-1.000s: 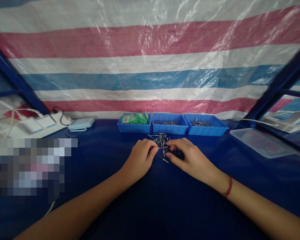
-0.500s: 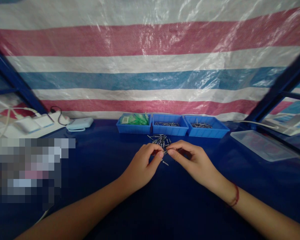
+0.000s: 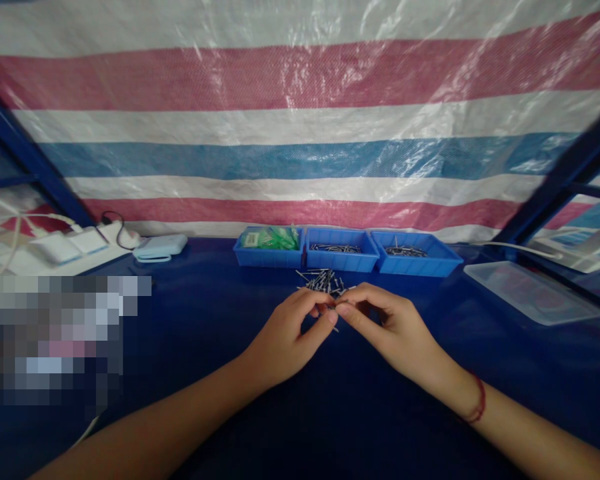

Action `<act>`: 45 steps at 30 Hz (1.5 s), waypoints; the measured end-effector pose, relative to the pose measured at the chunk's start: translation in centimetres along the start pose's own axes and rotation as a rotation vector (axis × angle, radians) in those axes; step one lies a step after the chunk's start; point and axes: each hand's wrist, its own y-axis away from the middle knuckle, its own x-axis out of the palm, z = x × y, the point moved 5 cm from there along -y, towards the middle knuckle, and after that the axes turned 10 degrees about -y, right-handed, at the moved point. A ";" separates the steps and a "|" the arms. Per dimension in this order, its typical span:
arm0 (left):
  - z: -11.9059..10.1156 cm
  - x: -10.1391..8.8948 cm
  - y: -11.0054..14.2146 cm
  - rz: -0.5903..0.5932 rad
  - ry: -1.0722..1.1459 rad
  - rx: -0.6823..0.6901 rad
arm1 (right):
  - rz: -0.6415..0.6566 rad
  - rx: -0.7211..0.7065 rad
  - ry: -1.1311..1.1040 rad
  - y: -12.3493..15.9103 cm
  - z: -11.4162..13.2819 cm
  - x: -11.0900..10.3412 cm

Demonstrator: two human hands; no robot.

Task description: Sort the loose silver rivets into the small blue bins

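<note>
My left hand [image 3: 293,330] and my right hand [image 3: 393,323] meet fingertip to fingertip over the blue tabletop. Each is closed in a pinch on a thin metal blind rivet [image 3: 332,307], mostly hidden by the fingers. Just beyond the fingertips lies a loose pile of blind rivets [image 3: 322,280], pointing in many directions. The end of a single rivet [image 3: 335,329] shows below the fingers, nearer to me than the pile.
Behind the pile stand a blue bin with green packets [image 3: 270,259] and two blue bins of metal rivets, the middle bin [image 3: 341,260] and the right bin [image 3: 415,265]. A clear plastic lid [image 3: 530,293] lies right. A power strip [image 3: 80,250] and light-blue device [image 3: 161,247] sit left.
My hands have come together: the left moved right, and the right's fingers went from spread over the pile to a pinch. Both are now slightly nearer to me.
</note>
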 end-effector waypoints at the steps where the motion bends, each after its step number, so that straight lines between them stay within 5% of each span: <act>1: 0.0 0.0 0.0 0.003 -0.001 0.002 | -0.002 -0.010 0.013 0.0 0.1 0.0; 22: 0.1 -0.8 -0.1 -0.158 -0.037 0.015 | 0.032 -0.035 0.125 0.0 -0.1 0.0; 29: 0.1 -0.9 0.2 -0.154 -0.066 -0.034 | 0.151 -0.101 0.189 -0.2 1.0 0.5; 32: 0.5 -0.8 0.3 -0.163 -0.069 -0.077 | 0.023 -0.137 0.369 -1.0 1.0 -2.0; 37: 0.2 -0.4 0.5 -0.091 -0.053 -0.036 | -0.429 -0.037 0.837 -2.6 -1.1 -9.6; 41: 0.2 -0.1 0.6 -0.046 -0.045 -0.024 | -0.424 0.055 1.114 -2.8 -3.1 -12.2; 45: 0.3 -0.1 0.6 -0.068 -0.057 -0.008 | -0.353 -0.004 1.092 -2.0 -3.5 -10.6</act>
